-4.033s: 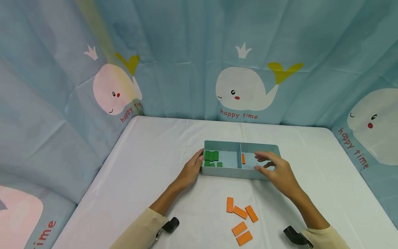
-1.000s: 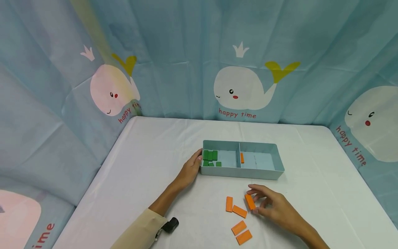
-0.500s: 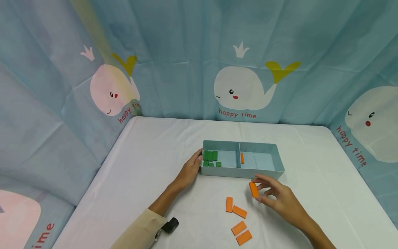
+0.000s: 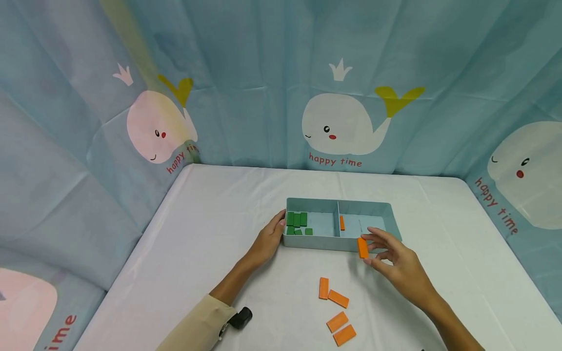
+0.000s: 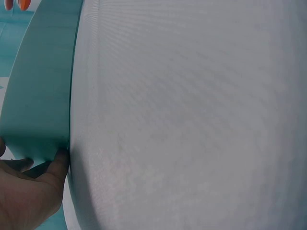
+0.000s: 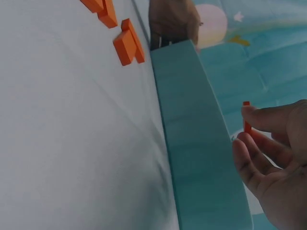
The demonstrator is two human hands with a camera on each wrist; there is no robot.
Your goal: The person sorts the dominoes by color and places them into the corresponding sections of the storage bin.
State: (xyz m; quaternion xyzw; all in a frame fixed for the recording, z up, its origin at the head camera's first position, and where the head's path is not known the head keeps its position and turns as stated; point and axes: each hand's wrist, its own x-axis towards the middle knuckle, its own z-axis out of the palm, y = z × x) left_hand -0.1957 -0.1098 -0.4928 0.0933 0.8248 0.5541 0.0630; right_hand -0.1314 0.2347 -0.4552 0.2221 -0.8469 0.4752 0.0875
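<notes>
A shallow blue-green box point(image 4: 322, 242) with one divider sits on the table. My left hand point(image 4: 267, 239) holds its left end; in the left wrist view the thumb and fingers point(image 5: 58, 165) touch the end wall. Between thumb and fingertips, my right hand point(image 4: 404, 268) pinches a flat orange block point(image 4: 362, 248), upright at the box's front wall. The right wrist view shows this block point(image 6: 247, 126) edge-on, level with the rim. A single orange block point(image 4: 342, 223) stands against the divider in the right compartment. Several green blocks point(image 4: 297, 220) lie in the left compartment.
Several loose orange blocks point(image 4: 338, 298) lie on the white tablecloth point(image 4: 210, 219) in front of the box. A blue curtain point(image 4: 263, 122) with whale prints stands behind and beside the table. A black wrist camera point(image 4: 241, 318) sits at the left sleeve.
My right hand has come back from the box, picked up an orange block from the table and carried it up toward the box's front wall. The left hand has kept its place.
</notes>
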